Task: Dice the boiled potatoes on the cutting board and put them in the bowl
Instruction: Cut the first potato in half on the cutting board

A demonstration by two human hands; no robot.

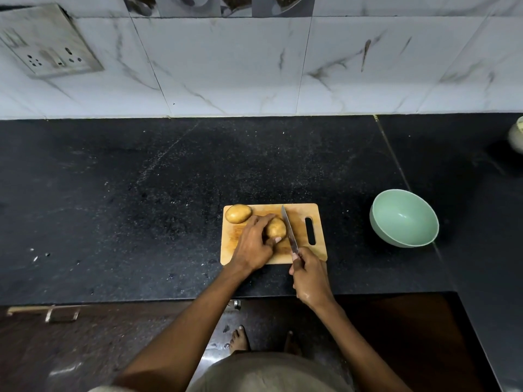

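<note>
Near the bench's (141,193) front edge, a wooden board (300,215) lay with its slotted handle end toward the right. The left hand (254,244) covered much of the board's near-left part and hid the left side of the potato (276,227) it gripped, thumb and fingers curled round it. That potato was whole, skin on, tan and smooth. A second potato (238,213), also uncut, sat at the board's far-left corner. The right hand (310,278) was closed round the knife (290,230), hiding the handle entirely; the blade stood just right of the held potato, though whether it touched was hard to tell. A pale green bowl (404,218) stood right of the board, well apart. At the bench's right edge a pale object (517,135) was cut off and blurred.
</note>
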